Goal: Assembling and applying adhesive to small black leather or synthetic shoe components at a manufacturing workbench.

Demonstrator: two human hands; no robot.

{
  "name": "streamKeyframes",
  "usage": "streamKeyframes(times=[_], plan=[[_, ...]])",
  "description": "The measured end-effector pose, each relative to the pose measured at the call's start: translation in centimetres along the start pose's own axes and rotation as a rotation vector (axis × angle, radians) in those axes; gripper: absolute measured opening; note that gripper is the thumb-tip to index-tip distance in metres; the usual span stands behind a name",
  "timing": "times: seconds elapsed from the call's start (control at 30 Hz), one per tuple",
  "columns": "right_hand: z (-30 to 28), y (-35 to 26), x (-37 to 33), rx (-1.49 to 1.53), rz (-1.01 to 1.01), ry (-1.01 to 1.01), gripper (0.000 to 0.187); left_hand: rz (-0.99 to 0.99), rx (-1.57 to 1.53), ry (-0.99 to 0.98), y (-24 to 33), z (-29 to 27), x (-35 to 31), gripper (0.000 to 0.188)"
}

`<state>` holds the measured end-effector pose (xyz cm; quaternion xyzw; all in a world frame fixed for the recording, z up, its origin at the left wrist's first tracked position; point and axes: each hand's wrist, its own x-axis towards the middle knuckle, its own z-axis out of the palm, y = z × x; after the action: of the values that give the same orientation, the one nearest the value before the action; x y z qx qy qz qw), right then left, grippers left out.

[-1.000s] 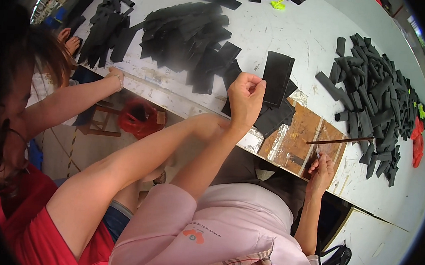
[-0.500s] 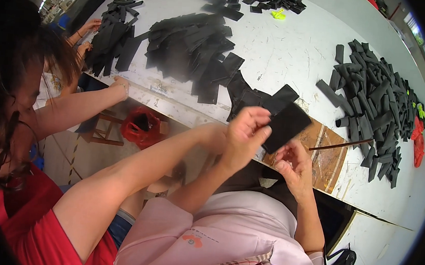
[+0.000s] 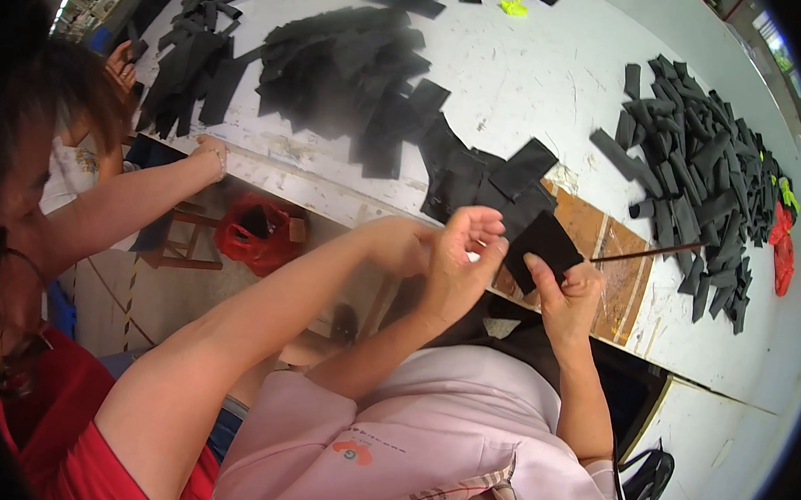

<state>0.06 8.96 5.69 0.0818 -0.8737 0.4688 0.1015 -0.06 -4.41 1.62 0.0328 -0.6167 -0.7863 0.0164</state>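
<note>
A flat black fabric piece (image 3: 542,246) is pinched in my right hand (image 3: 569,299), the thumb pressed on top and the fingers underneath. My left hand (image 3: 465,259) is just beside the piece's left edge, its fingers loosely curled and apart, with nothing seen in it. Beyond both hands, several more black fabric pieces (image 3: 466,176) lie overlapping on the white table (image 3: 514,91). A thin brown rod (image 3: 646,252) sticks out over a wooden board (image 3: 625,294), its near end close to my right hand.
Rolled black pieces (image 3: 703,169) are heaped at the right, flat ones (image 3: 339,69) at the left. A co-worker's arm (image 3: 266,315) reaches in close to my left wrist. A red bag (image 3: 257,235) stands below the table edge. Bright yellow scraps (image 3: 513,6) lie at the back.
My right hand, previously loose under the black fabric piece, now grips it. My left hand has let go, and the piece has come lower. The whole view has shifted slightly.
</note>
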Motion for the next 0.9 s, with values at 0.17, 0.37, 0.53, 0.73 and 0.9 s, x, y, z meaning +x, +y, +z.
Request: streamKeyframes(times=[0.17,0.37,0.53,0.73,0.9], plan=[[-0.3,0.5,0.2,-0.31,-0.093,0.013,0.018,-0.097,-0.175,0.016,1.8,-0.2,-0.3,0.023],[-0.2,2.0,0.1,-0.396,-0.26,0.017,0.025,-0.322,-0.182,-0.031,3.7,-0.1,-0.3,0.026],[-0.9,2.4,-0.3,-0.519,-0.355,0.025,0.023,-0.404,-0.115,-0.052,3.0,0.7,0.1,0.021],[-1.3,3.3,-1.3,-0.695,-0.557,0.053,0.011,-0.458,-0.053,-0.127,1.4,0.3,-0.3,0.014],[-1.8,3.5,-2.8,-0.685,-0.477,-0.124,0.019,-0.374,-0.001,-0.131,0.3,0.1,-1.5,0.01]])
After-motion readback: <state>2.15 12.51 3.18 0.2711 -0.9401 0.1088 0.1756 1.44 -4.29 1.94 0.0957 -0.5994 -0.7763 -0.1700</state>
